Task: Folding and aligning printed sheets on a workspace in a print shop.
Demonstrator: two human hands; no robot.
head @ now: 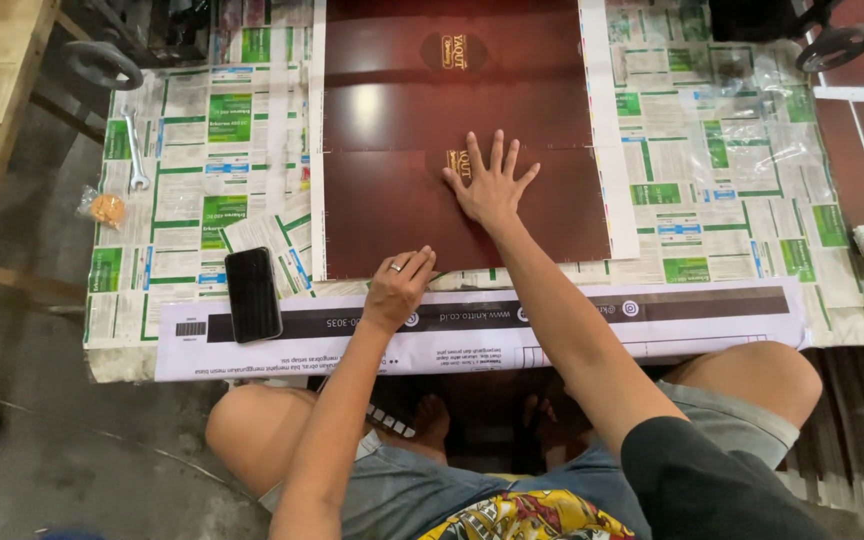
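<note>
Resting flat on the glossy dark maroon printed sheet, the right hand lies palm down, fingers spread wide and gripping nothing; fingertips point away from the person, and a small gold oval emblem on the sheet sits just beside the thumb-side fingers, partly under them.

Left hand: fingers curled, a ring on one, tips meeting the near edge of the maroon sheet; whether they pinch that edge or merely press on it cannot be told.

Maroon sheet: large, rectangular, with a faint fold or seam running across it at the level of the right fingertips; white margin strips along its left and right sides; a second gold emblem beyond the right fingertips.

Bench: low, covered in green-and-white newspaper pages; the sheet lies on top of these.

Long white paper strip with a dark band: along the bench's near edge, passing beneath the left wrist.

Black smartphone: face up, lying left of the left fingers, apart from them.

Silver spanner: well beyond and left of the left fingers.

Small clear bag with orange contents: at the bench's left edge, just beside the spanner.

Bare knees of the seated person: below the bench edge.
</note>
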